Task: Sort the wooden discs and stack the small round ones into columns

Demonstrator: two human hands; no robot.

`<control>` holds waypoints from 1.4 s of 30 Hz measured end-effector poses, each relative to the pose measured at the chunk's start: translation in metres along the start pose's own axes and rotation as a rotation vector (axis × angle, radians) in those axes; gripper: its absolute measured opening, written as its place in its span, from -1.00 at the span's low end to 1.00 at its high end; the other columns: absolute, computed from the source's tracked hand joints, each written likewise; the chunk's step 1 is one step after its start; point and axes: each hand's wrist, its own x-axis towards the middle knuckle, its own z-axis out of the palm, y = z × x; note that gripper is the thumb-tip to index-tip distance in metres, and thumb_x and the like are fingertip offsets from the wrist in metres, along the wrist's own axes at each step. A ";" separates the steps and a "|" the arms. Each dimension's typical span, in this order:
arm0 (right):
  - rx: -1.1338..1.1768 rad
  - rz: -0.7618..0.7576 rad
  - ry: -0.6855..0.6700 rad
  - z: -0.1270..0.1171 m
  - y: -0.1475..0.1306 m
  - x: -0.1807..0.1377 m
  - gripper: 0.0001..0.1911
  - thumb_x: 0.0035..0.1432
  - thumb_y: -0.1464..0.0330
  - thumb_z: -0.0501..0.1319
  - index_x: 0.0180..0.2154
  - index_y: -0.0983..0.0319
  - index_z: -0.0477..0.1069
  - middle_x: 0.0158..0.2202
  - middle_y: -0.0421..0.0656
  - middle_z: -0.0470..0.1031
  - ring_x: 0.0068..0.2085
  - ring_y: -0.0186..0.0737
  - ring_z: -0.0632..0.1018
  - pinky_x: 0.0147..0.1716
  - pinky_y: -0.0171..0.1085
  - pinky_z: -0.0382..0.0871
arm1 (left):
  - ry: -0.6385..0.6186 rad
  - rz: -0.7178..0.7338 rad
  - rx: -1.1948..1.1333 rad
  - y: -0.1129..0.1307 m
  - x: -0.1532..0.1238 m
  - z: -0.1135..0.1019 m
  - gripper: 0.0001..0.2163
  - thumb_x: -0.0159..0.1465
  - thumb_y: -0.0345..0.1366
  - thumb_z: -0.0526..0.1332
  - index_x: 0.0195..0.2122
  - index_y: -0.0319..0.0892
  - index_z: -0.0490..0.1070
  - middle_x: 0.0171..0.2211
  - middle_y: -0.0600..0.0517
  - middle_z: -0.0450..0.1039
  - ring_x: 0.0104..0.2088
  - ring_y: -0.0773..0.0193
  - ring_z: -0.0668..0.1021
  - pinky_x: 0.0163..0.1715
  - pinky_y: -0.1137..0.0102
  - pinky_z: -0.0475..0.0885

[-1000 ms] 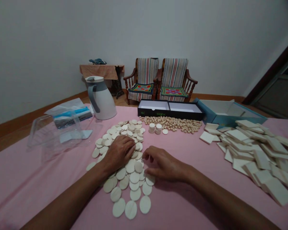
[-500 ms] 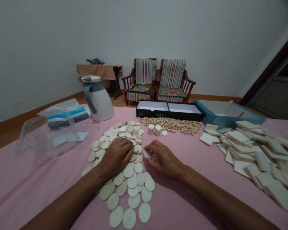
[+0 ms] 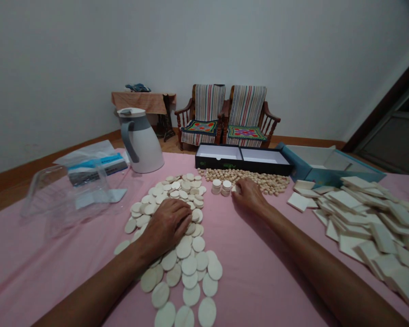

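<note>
A loose pile of pale round wooden discs (image 3: pixel 189 265) spreads over the middle of the pink cloth. My left hand (image 3: pixel 170 221) lies on the pile, thumb a little apart from the fingers; the fingertips are partly hidden among the discs. Farther forward, my right hand (image 3: pixel 248 194) pinches a wooden disc (image 3: pixel 236 188) low over the cloth, its fingers covering most of it. Just left of that hand stand two short stacks of discs, the left stack (image 3: pixel 216 186) and the right stack (image 3: pixel 226 187).
Small wooden beads (image 3: pixel 269 182) lie before a black two-part box (image 3: pixel 204 162). Rectangular wooden pieces (image 3: pixel 371 222) are heaped at right beside a blue box (image 3: pixel 306 173). A white jug (image 3: pixel 146 147), clear plastic packaging (image 3: pixel 44 193) and a blue-and-white carton (image 3: pixel 95 169) occupy the left.
My right hand has moved forward and right with a disc, from beside the pile to the spot right of the two stacks. My left hand has stayed on the pile.
</note>
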 end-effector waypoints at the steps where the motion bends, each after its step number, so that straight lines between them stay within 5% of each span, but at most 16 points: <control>1: -0.007 0.004 -0.013 0.002 0.000 0.001 -0.90 0.07 0.37 0.15 -0.35 0.26 0.37 -0.29 -0.05 0.39 -0.27 -0.18 0.39 -0.36 -0.29 0.12 | 0.000 -0.004 -0.001 0.000 0.000 0.000 -0.86 0.29 -0.38 0.11 -0.23 -0.19 0.46 -0.22 -0.04 0.49 -0.16 0.17 0.46 -0.09 0.20 0.33; 11: 0.021 0.018 -0.091 0.008 0.003 0.004 -0.89 0.03 0.42 0.16 -0.31 0.25 0.35 -0.28 -0.06 0.44 -0.27 -0.19 0.42 -0.37 -0.31 0.12 | 0.011 -0.005 -0.007 0.002 -0.001 -0.001 -0.86 0.29 -0.38 0.11 -0.23 -0.19 0.46 -0.23 -0.04 0.49 -0.17 0.18 0.46 -0.09 0.20 0.33; 18: -0.150 0.010 -0.171 -0.027 -0.010 -0.008 -0.78 0.03 0.36 0.21 -0.22 0.27 0.40 -0.20 0.01 0.46 -0.24 -0.11 0.45 -0.40 -0.28 0.13 | 0.008 0.001 -0.005 0.000 -0.002 -0.001 -0.87 0.28 -0.39 0.11 -0.24 -0.19 0.45 -0.23 -0.05 0.49 -0.17 0.18 0.47 -0.08 0.20 0.33; 22: 0.065 -0.225 -0.232 -0.036 -0.035 -0.021 -0.91 0.07 0.44 0.17 -0.32 0.24 0.43 -0.36 -0.11 0.47 -0.34 -0.23 0.45 -0.38 -0.30 0.18 | 0.021 0.002 -0.012 0.000 -0.002 0.000 -0.87 0.27 -0.42 0.11 -0.24 -0.19 0.44 -0.24 -0.05 0.49 -0.17 0.17 0.47 -0.09 0.19 0.34; 25: 0.360 -0.499 -0.215 -0.024 -0.061 -0.035 -0.77 0.06 0.52 0.17 -0.19 0.26 0.42 -0.26 -0.11 0.47 -0.27 -0.26 0.44 -0.27 -0.30 0.26 | 0.039 0.003 -0.034 0.000 -0.001 0.000 -0.87 0.26 -0.43 0.11 -0.25 -0.19 0.44 -0.25 -0.05 0.50 -0.18 0.17 0.47 -0.10 0.20 0.34; 28: 0.469 -0.618 -0.241 -0.008 -0.080 -0.047 -0.71 0.03 0.56 0.17 -0.15 0.28 0.40 -0.21 -0.07 0.46 -0.17 -0.20 0.42 -0.16 -0.23 0.28 | 0.054 0.012 -0.067 0.002 -0.001 -0.002 -0.87 0.26 -0.44 0.10 -0.26 -0.19 0.44 -0.27 -0.05 0.50 -0.19 0.19 0.48 -0.12 0.21 0.35; 42: 0.604 -0.411 -0.229 0.007 -0.091 -0.061 -0.71 -0.09 0.56 0.24 -0.25 0.22 0.36 -0.31 -0.20 0.40 -0.28 -0.27 0.39 -0.27 -0.29 0.25 | 0.023 0.036 -0.130 0.002 -0.001 -0.004 -0.89 0.23 -0.46 0.12 -0.30 -0.18 0.42 -0.36 -0.01 0.48 -0.28 0.23 0.45 -0.18 0.24 0.32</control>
